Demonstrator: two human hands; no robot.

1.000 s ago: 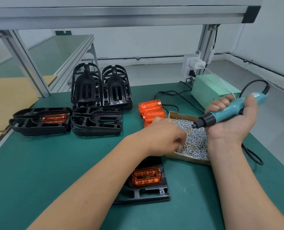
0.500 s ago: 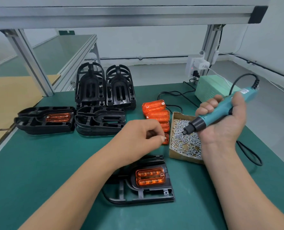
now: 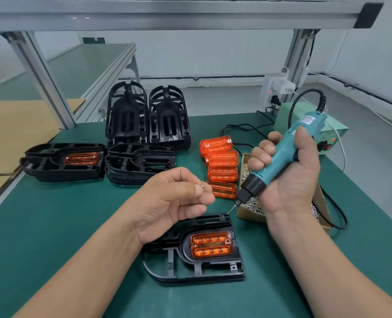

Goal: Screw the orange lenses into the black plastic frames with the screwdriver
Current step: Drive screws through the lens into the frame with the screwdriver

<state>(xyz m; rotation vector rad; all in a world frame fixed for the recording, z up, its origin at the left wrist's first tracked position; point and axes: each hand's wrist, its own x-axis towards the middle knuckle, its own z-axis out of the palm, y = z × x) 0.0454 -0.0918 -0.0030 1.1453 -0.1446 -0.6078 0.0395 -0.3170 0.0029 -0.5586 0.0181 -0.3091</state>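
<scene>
Head view. A black plastic frame (image 3: 185, 243) lay flat on the green tabletop (image 3: 52, 226) at lower centre of the frame. It was an open, ribbed moulding, rounded at its left end and square at its right. An orange lens (image 3: 211, 246), translucent and ribbed in two rows, sat in its raised pocket.

The left hand (image 3: 169, 203) hovered above the frame's upper left part, with thumb and forefinger pinching a small silver screw (image 3: 202, 186). The right hand (image 3: 291, 180), right of centre, was wrapped round a teal electric screwdriver (image 3: 279, 154) with a black nose. It slanted down to the left, its bit close to the frame's upper right corner. The two hands were apart.

Four spare lenses (image 3: 222, 166) lay in a row at centre. Empty frames (image 3: 144, 118) stood at upper centre, with more (image 3: 142, 164) stacked flat in front of them. At far left a second frame (image 3: 41, 161) also carried a lens.

Hidden or unclear:
- Whether the bit touched the frame could not be told.
- The left hand covered the frame's upper left part.
- The right hand and wrist covered most of the cardboard box (image 3: 247, 214) of screws.
- The screwdriver's label was too small to read.
- Its cable (image 3: 339, 212) ran behind the right forearm.
- The pale green power unit (image 3: 335, 131) was partly hidden by the tool.
- Both forearms were cut off at the lower edge.
</scene>
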